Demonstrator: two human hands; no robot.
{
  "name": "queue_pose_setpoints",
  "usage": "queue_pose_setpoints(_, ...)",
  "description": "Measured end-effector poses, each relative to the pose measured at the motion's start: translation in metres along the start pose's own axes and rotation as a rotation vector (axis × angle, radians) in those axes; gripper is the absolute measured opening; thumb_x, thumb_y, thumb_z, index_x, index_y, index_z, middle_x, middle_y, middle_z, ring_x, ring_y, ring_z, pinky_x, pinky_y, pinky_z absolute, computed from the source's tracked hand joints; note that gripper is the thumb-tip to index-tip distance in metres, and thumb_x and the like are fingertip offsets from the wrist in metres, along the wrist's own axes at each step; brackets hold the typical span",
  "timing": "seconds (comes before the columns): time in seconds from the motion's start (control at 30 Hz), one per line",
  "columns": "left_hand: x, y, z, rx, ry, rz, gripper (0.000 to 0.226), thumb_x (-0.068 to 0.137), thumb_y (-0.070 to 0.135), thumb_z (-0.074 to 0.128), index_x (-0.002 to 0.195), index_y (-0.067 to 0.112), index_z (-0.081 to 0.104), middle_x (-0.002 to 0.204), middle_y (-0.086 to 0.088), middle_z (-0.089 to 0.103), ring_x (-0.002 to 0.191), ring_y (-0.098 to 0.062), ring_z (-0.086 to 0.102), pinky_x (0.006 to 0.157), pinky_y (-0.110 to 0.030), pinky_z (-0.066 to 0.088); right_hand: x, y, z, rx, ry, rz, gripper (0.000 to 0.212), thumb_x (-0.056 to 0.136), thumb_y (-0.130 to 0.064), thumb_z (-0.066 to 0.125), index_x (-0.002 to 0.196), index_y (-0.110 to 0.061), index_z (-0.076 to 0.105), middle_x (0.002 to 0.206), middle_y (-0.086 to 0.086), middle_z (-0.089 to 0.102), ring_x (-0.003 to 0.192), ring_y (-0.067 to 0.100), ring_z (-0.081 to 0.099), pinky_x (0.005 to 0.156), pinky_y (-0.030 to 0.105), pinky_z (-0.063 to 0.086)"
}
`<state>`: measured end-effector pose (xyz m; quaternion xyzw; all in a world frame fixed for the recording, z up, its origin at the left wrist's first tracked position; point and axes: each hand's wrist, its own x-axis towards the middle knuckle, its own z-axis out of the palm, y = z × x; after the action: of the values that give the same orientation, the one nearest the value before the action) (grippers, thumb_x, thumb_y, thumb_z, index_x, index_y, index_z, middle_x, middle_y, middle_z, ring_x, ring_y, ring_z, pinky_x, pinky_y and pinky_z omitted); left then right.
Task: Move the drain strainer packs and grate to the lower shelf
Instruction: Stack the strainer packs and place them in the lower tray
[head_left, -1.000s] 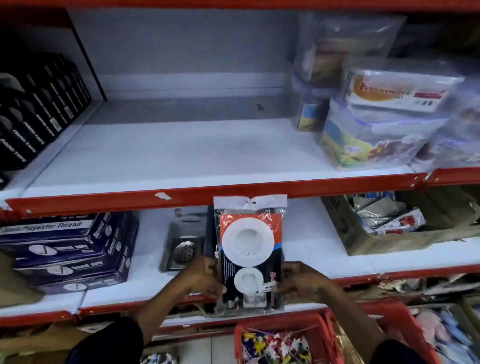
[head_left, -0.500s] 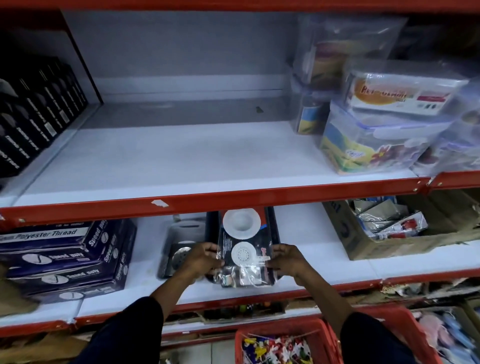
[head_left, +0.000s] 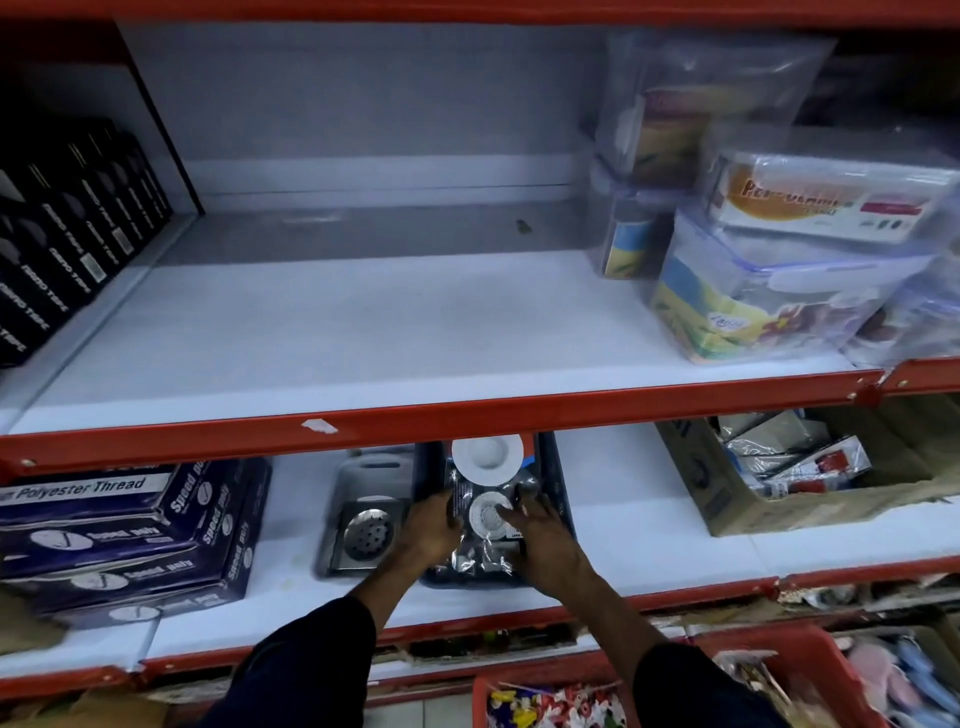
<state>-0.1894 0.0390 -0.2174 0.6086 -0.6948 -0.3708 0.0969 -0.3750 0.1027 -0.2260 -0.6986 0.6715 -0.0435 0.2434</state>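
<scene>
Left hand (head_left: 428, 530) and right hand (head_left: 540, 535) both curled loosely, fingers pressed on the side edges of the drain strainer pack (head_left: 485, 512), holding it between them. Pack lay flat on the lower shelf (head_left: 623, 525), top end tucked under the red shelf lip. Metal grate (head_left: 366, 525) sat just left of the left hand, touching or not unclear.

Red-edged store shelving (head_left: 467, 415), white shelf boards (head_left: 363, 322), grey back panel (head_left: 363, 104), dim light
</scene>
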Motion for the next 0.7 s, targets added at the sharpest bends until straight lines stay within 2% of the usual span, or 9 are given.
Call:
queue_pose_setpoints(0.17,0.002,0.001,0.003,-0.017,-0.017,-0.022,0.058,0.095,0.013,0.057,0.149,0.012,0.035,0.113,-0.017,0.071,0.086,-0.027,0.07,0.072,-0.03,0.056,-0.001,-0.002,0.007,-0.054,0.055,0.008,0.063,0.093,-0.035,0.061,0.151,-0.036,0.039,0.169,-0.002,0.006,0.154,0.027,0.013,0.12,0.044,0.033)
queue_pose_setpoints(0.3,0.0,-0.001,-0.001,0.0,-0.083,-0.019,0.067,0.095,0.012,0.056,0.154,0.019,0.024,0.139,-0.014,0.058,0.084,-0.015,0.064,0.068,-0.021,0.052,-0.002,-0.001,0.006,-0.089,0.07,0.016,0.065,0.09,-0.034,0.063,0.151,-0.037,0.038,0.168,-0.003,0.007,0.15,0.03,0.023,0.116,0.042,0.037)
queue_pose_setpoints(0.37,-0.004,-0.003,-0.005,-0.046,-0.094,0.009,0.066,0.096,0.011,0.055,0.154,0.022,0.025,0.137,-0.013,0.06,0.09,-0.008,0.056,0.075,-0.018,0.046,-0.002,-0.006,0.004,-0.099,0.052,0.034,0.068,0.091,-0.032,0.062,0.152,-0.036,0.035,0.169,-0.003,0.007,0.15,0.031,0.022,0.117,0.043,0.036)
queue_pose_setpoints(0.4,-0.008,-0.003,-0.008,-0.08,-0.08,0.039,0.063,0.096,0.009,0.054,0.152,0.022,0.029,0.131,-0.01,0.064,0.09,-0.005,0.056,0.076,-0.016,0.047,-0.002,-0.008,0.003,-0.096,0.054,0.034,0.068,0.091,-0.032,0.062,0.153,-0.035,0.034,0.168,-0.003,0.009,0.151,0.03,0.021,0.117,0.043,0.036)
queue_pose_setpoints(0.47,-0.02,-0.012,-0.019,-0.107,0.016,0.127,0.056,0.095,0.006,0.053,0.147,0.025,0.04,0.097,0.001,0.071,0.069,0.004,0.058,0.063,-0.008,0.047,0.0,-0.018,0.003,-0.08,0.106,-0.019,0.066,0.091,-0.033,0.058,0.153,-0.031,0.035,0.166,-0.002,0.018,0.151,0.026,0.023,0.117,0.039,0.036)
queue_pose_setpoints(0.5,-0.026,-0.02,-0.026,-0.081,0.097,0.182,0.053,0.094,0.006,0.054,0.142,0.026,0.047,0.083,0.007,0.069,0.059,0.003,0.057,0.058,-0.006,0.045,0.001,-0.025,0.003,-0.07,0.147,-0.075,0.063,0.091,-0.033,0.056,0.151,-0.028,0.039,0.164,-0.001,0.025,0.15,0.025,0.026,0.118,0.037,0.035)
queue_pose_setpoints(0.53,-0.033,-0.032,-0.034,-0.035,0.179,0.226,0.05,0.092,0.005,0.054,0.137,0.026,0.052,0.078,0.008,0.07,0.058,0.001,0.059,0.061,-0.009,0.049,0.004,-0.034,0.005,-0.061,0.179,-0.15,0.059,0.091,-0.032,0.053,0.148,-0.024,0.044,0.16,0.001,0.033,0.148,0.025,0.03,0.119,0.035,0.034)
queue_pose_setpoints(0.6,-0.047,-0.059,-0.052,0.074,0.286,0.264,0.047,0.087,0.003,0.056,0.128,0.026,0.059,0.094,0.0,0.075,0.075,-0.008,0.067,0.077,-0.026,0.058,0.01,-0.058,0.011,-0.063,0.188,-0.306,0.055,0.09,-0.029,0.047,0.144,-0.018,0.052,0.155,0.005,0.044,0.147,0.028,0.035,0.124,0.035,0.025)
queue_pose_setpoints(0.7,-0.057,-0.097,-0.073,0.206,0.3,0.304,0.043,0.088,0.009,0.048,0.125,0.026,0.06,0.119,-0.005,0.071,0.108,-0.025,0.066,0.099,-0.038,0.051,0.022,-0.096,0.031,-0.167,0.131,-0.466,0.059,0.088,-0.032,0.042,0.144,-0.015,0.051,0.155,0.004,0.046,0.152,0.028,0.027,0.126,0.044,0.003)
